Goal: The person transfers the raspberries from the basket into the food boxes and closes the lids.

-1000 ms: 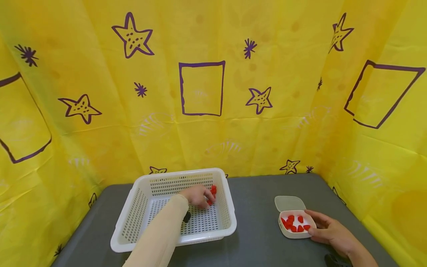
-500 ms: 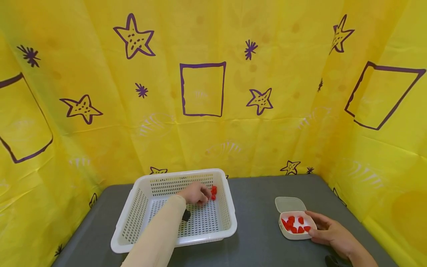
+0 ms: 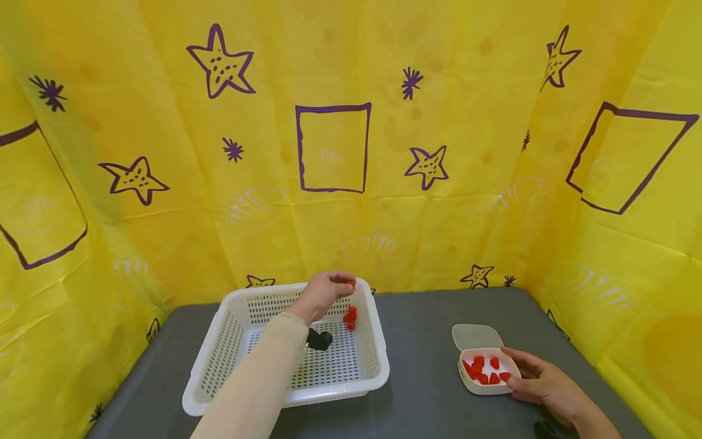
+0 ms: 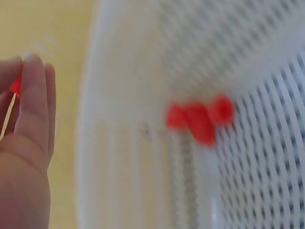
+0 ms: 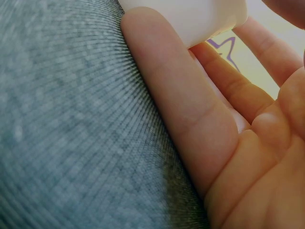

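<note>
Over the right rim of a white perforated basket [image 3: 194,366], my left hand [image 3: 323,292] pinches a small red piece [image 3: 351,284]. In the left wrist view the same piece [image 4: 16,87] shows partly between the fingers, outside the rim. A few more red pieces [image 4: 199,123] lie together in the basket's far right corner. My right hand [image 3: 548,381] grips the right side of a small pale box [image 3: 471,384], thumb in front and fingers behind. Several red pieces [image 3: 478,367] lie inside that box. The right wrist view shows the fingers against the white wall [image 5: 190,21].
The box's translucent lid [image 3: 476,336] is folded back behind it. A grey tabletop [image 3: 422,341] carries the basket and the box. Yellow curtains [image 3: 340,231] with purple stars hang at the back and sides. A black device [image 3: 319,339] shows under the left wrist.
My left hand has risen from the basket's floor to its right rim, with a red piece now in its fingertips. The right hand and box have stayed put.
</note>
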Demonstrator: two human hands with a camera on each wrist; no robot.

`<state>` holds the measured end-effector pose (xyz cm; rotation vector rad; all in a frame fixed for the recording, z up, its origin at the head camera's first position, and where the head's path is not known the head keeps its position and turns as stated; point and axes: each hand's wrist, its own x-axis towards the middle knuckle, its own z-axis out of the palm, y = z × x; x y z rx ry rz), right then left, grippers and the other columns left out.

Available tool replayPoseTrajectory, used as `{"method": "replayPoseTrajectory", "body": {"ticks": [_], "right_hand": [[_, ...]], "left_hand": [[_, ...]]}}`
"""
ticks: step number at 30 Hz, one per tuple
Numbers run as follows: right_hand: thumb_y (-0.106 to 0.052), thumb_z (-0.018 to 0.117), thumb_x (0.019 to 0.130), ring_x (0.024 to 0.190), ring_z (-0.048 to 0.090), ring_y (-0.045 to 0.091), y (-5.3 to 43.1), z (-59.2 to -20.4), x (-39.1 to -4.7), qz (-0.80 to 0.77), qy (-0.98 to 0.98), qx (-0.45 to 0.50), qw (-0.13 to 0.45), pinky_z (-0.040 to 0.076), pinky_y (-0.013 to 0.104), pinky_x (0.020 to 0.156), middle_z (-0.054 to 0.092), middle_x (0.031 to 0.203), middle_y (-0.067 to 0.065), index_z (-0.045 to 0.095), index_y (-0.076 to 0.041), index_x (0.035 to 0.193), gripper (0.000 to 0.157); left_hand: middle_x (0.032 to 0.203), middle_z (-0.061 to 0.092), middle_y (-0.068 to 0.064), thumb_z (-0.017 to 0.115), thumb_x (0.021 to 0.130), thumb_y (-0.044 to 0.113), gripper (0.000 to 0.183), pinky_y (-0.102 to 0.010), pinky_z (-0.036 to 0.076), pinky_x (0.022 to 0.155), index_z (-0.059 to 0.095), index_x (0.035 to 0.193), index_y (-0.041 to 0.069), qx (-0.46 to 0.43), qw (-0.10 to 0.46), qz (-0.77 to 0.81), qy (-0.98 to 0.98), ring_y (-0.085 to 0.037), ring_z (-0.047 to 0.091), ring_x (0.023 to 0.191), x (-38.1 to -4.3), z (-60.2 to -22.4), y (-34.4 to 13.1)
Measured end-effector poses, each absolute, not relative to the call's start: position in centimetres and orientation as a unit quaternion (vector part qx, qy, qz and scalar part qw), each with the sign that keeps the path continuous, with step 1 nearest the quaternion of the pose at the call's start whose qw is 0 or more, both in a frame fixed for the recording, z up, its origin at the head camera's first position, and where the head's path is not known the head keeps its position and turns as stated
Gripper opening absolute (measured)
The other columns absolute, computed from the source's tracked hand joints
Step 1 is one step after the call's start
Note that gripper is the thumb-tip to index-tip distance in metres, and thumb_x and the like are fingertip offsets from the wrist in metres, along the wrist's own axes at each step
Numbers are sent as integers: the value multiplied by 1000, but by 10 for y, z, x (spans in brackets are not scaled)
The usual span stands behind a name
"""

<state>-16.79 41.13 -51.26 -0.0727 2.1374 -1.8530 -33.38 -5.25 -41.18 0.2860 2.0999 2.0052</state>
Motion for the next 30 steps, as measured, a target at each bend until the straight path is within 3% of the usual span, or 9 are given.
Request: {"method": "replayPoseTrajectory", "body": {"ticks": [12,19,24,30], "right_hand": [[-13,64,99,114,54,25,411,-512,-168,-645,748,-19,155,51,43,92,35,149,26,30,4,152,65],[-13,64,99,113,55,26,412,-512,-168,-643,750,-19,156,51,44,92,36,148,26,31,4,152,64],[-14,64,99,115,53,27,412,-512,-169,-639,753,-14,158,51,44,92,31,150,30,29,4,152,66],[-13,64,99,114,54,26,411,-511,-167,-638,754,-15,157,51,44,92,32,150,31,30,4,151,65]], "left_hand": [[104,70,-14,67,93,-1,25,-38,51,93,69,117,-6,135,91,727,667,-26,70,95,-283,-382,27],[96,73,-7,69,92,3,19,-38,50,94,74,109,0,130,98,728,666,-23,71,91,-252,-390,70],[89,72,-2,72,89,5,14,-33,53,83,78,102,6,110,81,734,665,-19,71,84,-229,-400,100],[83,71,3,75,87,5,12,-35,52,74,80,93,14,79,76,728,677,-17,65,80,-212,-421,131]]}}
